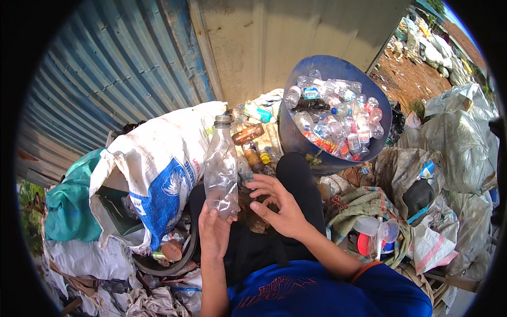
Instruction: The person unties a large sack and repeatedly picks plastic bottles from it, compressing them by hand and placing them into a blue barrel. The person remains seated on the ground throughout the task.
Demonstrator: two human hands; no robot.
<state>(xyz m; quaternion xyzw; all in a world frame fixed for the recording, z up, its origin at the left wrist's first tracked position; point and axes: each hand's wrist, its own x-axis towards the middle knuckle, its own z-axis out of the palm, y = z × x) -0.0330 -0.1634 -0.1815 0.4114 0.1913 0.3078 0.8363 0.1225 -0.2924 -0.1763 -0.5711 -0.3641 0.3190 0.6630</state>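
My left hand (216,230) grips a clear plastic bottle (221,170) by its base. The bottle stands nearly upright, its neck uncapped and pointing away from me, its wall creased. To the right of it, my right hand (279,208) is held with curled fingers apart and nothing between them. Beyond my hands, several loose bottles lie on the ground, among them a brown bottle (248,134) and a bottle of dark liquid (252,157) close to a yellow cap.
A blue plastic drum (336,160) full of plastic bottles stands ahead to the right. A white woven sack (158,138) lies open at left, over a round tub (174,269) of waste. Filled sacks (451,146) crowd the right. Corrugated metal sheeting (130,59) walls the far side.
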